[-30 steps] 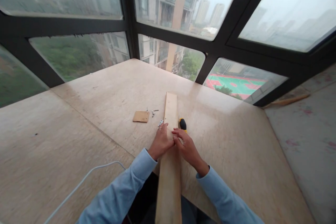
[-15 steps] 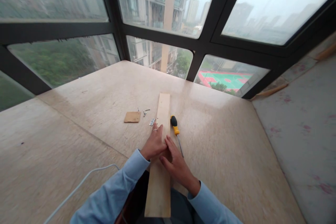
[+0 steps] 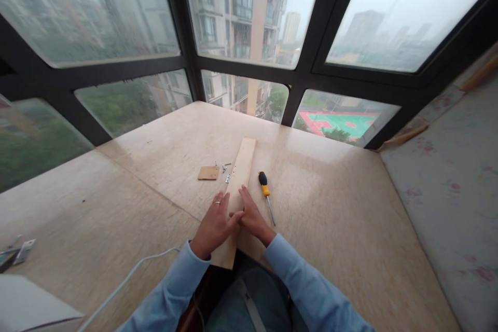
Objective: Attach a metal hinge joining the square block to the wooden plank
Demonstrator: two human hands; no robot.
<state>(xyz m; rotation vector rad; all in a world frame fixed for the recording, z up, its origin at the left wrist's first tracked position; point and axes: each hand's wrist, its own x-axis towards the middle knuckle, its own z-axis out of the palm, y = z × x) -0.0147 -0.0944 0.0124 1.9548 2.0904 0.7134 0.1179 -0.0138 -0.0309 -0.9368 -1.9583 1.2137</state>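
Note:
A long pale wooden board [image 3: 241, 166] lies slanted on the stone surface, its far end leaning right and its near end close to my body. Small dark holes show near its left edge. My left hand [image 3: 216, 220] rests on the left side of the board, fingers stretched out, thumb reaching across. My right hand [image 3: 252, 215] lies along the right side with its fingers extended, its thumb meeting the left thumb. A small metal hinge [image 3: 227, 178] sits against the board's left edge. To the right lies a screwdriver [image 3: 264, 184] with a black and yellow handle.
Left of the board are a small brown wooden plate [image 3: 208, 173] and several screws [image 3: 224, 168]. A white cable [image 3: 132, 272] runs along the lower left, near a white box [image 3: 31, 303]. Dark-framed windows [image 3: 249, 70] border the far side; a papered wall [image 3: 439, 207] stands right.
The board has turned clockwise and slid away from my body, its near end now farther forward. Both hands moved with it, the left hand shifting lower left. The view has also shifted.

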